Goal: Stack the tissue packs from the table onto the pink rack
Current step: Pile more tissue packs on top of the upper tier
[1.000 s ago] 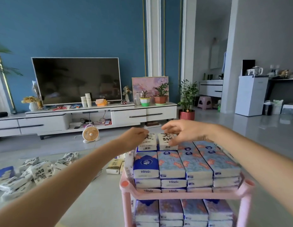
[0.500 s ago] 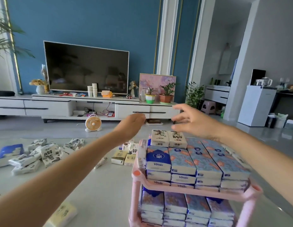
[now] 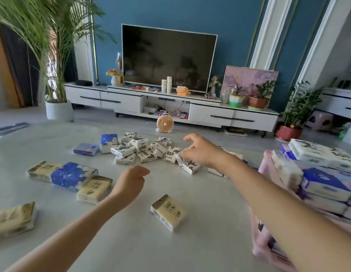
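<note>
Tissue packs lie scattered over the pale table (image 3: 200,242). A heap of small white packs with black print (image 3: 143,149) sits at the far middle. Blue packs (image 3: 72,175) and cream packs (image 3: 167,212) lie nearer and to the left. The pink rack (image 3: 267,169) stands at the right edge, stacked with blue and white packs. My right hand (image 3: 200,150) hovers over the right end of the white heap, fingers spread and loosely curled, holding nothing. My left hand (image 3: 129,183) hangs above the table's middle, loosely curled and empty.
Beyond the table stands a white TV cabinet (image 3: 210,112) with a television (image 3: 166,57), potted plants and a small orange fan (image 3: 165,124) on the floor. A tall palm in a white pot (image 3: 58,110) stands at the left.
The view has swung left from the rack to the table. Both hands left the packs on top of the rack and moved out over the table, the right one to the white heap.
</note>
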Tool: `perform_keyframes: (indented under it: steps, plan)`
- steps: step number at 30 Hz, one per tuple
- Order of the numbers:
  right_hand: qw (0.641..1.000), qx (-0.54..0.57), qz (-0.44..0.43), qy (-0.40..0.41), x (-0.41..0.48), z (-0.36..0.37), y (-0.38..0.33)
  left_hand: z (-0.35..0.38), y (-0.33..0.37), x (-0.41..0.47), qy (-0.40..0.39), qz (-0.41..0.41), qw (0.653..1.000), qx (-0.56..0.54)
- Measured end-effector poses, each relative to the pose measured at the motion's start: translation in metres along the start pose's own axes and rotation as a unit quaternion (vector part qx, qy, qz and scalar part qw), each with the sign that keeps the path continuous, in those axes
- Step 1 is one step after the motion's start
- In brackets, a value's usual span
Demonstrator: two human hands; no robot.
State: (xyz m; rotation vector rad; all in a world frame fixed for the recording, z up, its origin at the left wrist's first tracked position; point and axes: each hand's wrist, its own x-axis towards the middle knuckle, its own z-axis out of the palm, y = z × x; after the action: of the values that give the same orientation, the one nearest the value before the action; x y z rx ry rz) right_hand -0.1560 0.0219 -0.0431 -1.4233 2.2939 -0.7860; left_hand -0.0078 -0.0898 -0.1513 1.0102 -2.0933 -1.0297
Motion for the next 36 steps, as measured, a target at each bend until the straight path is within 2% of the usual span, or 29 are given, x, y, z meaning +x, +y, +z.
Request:
perform_keyframes:
  steps: [3,5,9,13,18,23,26,29,33,36]
  plan:
    - [0.994,0.06,0.083,0.029,0.029,0.042,0.035,0.011,-0.024,0.0,0.02,0.028,0.999,0.022]
    - [0.988,0.068,0.113,0.076,0.038,0.064,0.058,0.022,-0.032,0.004,0.029,0.081,0.994,0.066]
    - [0.98,-0.015,0.089,0.18,0.054,0.097,0.089,0.047,-0.036,0.015,0.038,0.197,0.968,0.154]
    - [0.976,-0.063,0.065,0.201,0.079,0.103,0.11,0.068,-0.039,0.054,0.041,0.325,0.928,0.18]
    - [0.978,-0.036,0.113,0.173,0.104,0.103,0.13,0.085,-0.032,0.11,0.066,0.293,0.928,0.221]
    - [0.97,-0.1,0.103,0.197,0.11,0.108,0.137,0.106,-0.022,0.147,0.021,0.374,0.898,0.233]
    - [0.967,-0.101,0.094,0.217,0.112,0.109,0.138,0.124,-0.013,0.16,-0.039,0.401,0.879,0.254]
    - [0.966,-0.101,0.093,0.22,0.113,0.111,0.139,0.136,-0.008,0.169,-0.106,0.361,0.872,0.314]
    - [0.965,-0.095,0.088,0.23,0.114,0.111,0.14,0.132,-0.003,0.17,-0.078,0.336,0.869,0.355]
    - [0.97,-0.072,0.084,0.214,0.112,0.109,0.14,0.126,0.011,0.165,-0.141,0.295,0.863,0.385]
